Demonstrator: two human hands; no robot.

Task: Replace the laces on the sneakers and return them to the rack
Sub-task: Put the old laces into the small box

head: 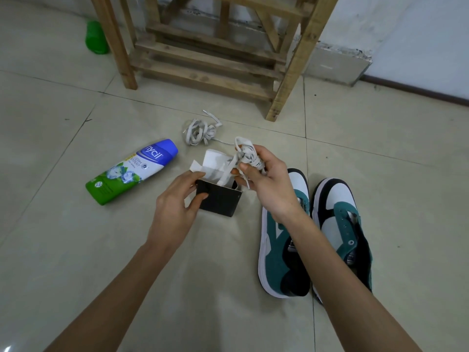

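Right grip [264, 184] clamps bundled laces [250, 154], half hiding a sneaker [276, 252]; left grip [175, 207] pinches box [219, 201].

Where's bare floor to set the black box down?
Free: tiles on the near side of the black box, left of the sneakers; tiles left of the blue-capped bottle. Crowded: the middle, between that bottle, the loose laces and the sneaker toes.
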